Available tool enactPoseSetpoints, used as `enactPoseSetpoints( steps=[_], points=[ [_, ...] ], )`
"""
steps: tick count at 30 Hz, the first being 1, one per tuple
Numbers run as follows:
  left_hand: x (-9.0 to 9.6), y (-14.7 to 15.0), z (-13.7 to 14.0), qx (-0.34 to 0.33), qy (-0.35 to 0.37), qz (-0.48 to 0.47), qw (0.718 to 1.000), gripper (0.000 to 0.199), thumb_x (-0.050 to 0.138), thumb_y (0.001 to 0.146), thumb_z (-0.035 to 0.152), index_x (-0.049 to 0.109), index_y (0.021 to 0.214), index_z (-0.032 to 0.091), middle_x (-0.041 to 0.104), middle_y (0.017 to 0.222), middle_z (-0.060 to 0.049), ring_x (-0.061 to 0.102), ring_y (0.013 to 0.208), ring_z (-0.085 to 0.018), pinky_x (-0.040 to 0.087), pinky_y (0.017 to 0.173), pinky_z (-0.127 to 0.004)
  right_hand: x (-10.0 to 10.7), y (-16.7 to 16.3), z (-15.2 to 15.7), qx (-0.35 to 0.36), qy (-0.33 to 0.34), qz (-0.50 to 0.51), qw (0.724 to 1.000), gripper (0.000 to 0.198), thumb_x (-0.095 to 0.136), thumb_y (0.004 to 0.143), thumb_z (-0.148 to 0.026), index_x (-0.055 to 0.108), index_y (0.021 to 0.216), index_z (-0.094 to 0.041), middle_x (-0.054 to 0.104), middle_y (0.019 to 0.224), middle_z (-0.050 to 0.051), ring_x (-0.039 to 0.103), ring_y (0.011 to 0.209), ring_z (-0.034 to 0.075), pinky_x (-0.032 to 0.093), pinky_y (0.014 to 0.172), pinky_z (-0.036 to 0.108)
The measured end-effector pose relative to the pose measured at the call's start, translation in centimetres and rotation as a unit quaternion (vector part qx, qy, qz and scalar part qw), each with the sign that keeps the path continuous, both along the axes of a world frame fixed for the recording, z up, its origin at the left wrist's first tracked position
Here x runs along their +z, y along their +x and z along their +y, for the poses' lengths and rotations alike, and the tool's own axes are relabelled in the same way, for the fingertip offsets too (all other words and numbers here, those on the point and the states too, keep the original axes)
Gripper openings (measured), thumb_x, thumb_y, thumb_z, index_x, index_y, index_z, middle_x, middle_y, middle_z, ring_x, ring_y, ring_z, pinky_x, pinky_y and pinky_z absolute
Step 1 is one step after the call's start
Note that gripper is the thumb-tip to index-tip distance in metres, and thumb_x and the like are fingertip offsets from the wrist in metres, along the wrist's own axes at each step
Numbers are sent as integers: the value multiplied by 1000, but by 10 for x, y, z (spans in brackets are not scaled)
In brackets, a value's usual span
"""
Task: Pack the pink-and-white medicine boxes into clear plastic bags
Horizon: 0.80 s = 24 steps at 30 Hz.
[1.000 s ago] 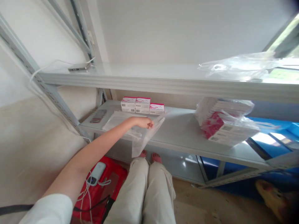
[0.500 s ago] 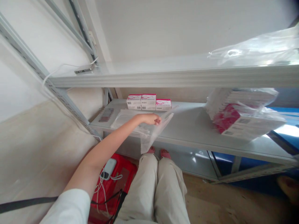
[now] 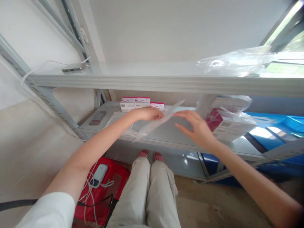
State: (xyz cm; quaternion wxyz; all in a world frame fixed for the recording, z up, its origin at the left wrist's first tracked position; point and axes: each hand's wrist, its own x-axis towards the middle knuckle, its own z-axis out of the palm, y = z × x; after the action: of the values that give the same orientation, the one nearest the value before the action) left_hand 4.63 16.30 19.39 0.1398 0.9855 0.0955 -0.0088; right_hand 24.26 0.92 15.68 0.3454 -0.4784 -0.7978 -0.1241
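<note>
My left hand [image 3: 150, 113] is closed on a clear plastic bag [image 3: 152, 126], which hangs at a slant above the grey middle shelf [image 3: 182, 134]. Beside the bag's upper edge, my right hand [image 3: 193, 125] has thumb and fingers apart and nothing between them; whether a fingertip touches the plastic I cannot tell. Behind my left hand stand small white-and-pink boxes [image 3: 142, 102], one partly covered by the hand and bag. Other clear bags [image 3: 114, 119] lie flat on the shelf under my left forearm.
Right of my right hand sit larger boxes wrapped in clear plastic [image 3: 228, 125]. An upper shelf [image 3: 152, 83] crosses above, bearing crumpled plastic [image 3: 237, 61] and a small device [image 3: 73, 68]. A phone-like item [image 3: 97, 117] lies left. A red crate [image 3: 114, 177] holds a power bank [image 3: 99, 174].
My right hand has come in from the right, up to the bag. The bag in my left hand has swung up and lies more slanted. The view has shifted right.
</note>
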Motion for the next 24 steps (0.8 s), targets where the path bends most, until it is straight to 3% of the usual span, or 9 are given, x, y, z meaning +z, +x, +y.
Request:
enactPoseSetpoints(
  steps=[4, 9, 11, 14, 17, 21, 24],
  points=[
    [4, 4, -11, -5, 6, -27, 1000, 24, 43, 77, 1, 62, 80, 16, 63, 79, 0, 56, 74, -13, 37, 69, -21, -34, -11, 12, -41, 4, -63, 997, 35, 52, 92, -34, 51, 124, -21, 65, 114, 10, 60, 100, 25, 45, 80, 38],
    [-5, 6, -8, 1, -56, -62, 996, 14, 50, 84, 9, 63, 85, 15, 65, 86, -3, 58, 83, -14, 40, 76, -22, -66, -12, 25, -103, 64, 85, 989, 48, 50, 92, -41, 36, 132, -18, 62, 120, 13, 63, 89, 21, 43, 77, 35],
    [-10, 9, -4, -9, -81, -64, 995, 13, 51, 86, 13, 63, 83, 15, 65, 85, -2, 58, 82, -13, 40, 76, -22, -70, -10, 29, -121, 55, 78, 988, 40, 48, 93, -40, 44, 127, -19, 68, 109, 10, 64, 77, 19, 40, 74, 33],
    [-20, 12, 4, -1, -66, -62, 996, 15, 49, 88, 16, 62, 81, 16, 63, 81, -1, 56, 77, -13, 39, 71, -21, -75, -6, 30, -144, 57, 24, 988, 21, 49, 94, -36, 63, 99, -21, 71, 78, 2, 60, 63, 15, 33, 66, 29],
    [-33, 11, 17, 59, -11, -65, 996, 16, 48, 88, 16, 62, 80, 16, 64, 81, -1, 57, 75, -13, 38, 69, -22, -80, -3, 26, -144, 86, -12, 986, 24, 50, 95, -31, 67, 82, -21, 71, 74, 0, 59, 65, 13, 29, 65, 29],
    [-49, 4, 42, 184, 43, -40, 981, 16, 48, 87, 15, 63, 81, 17, 66, 85, -4, 60, 80, -17, 41, 71, -25, -87, -3, 15, -132, 112, -83, 981, 19, 51, 94, -24, 68, 86, -22, 73, 82, 0, 57, 73, 14, 27, 66, 30],
    [-53, 4, 46, 226, 73, -96, 966, 18, 48, 86, 13, 61, 97, 17, 64, 105, -7, 59, 98, -20, 43, 83, -29, -91, -7, 11, -133, 101, -139, 976, 16, 51, 94, -22, 66, 88, -20, 72, 90, 2, 55, 82, 16, 27, 69, 31]
  ],
)
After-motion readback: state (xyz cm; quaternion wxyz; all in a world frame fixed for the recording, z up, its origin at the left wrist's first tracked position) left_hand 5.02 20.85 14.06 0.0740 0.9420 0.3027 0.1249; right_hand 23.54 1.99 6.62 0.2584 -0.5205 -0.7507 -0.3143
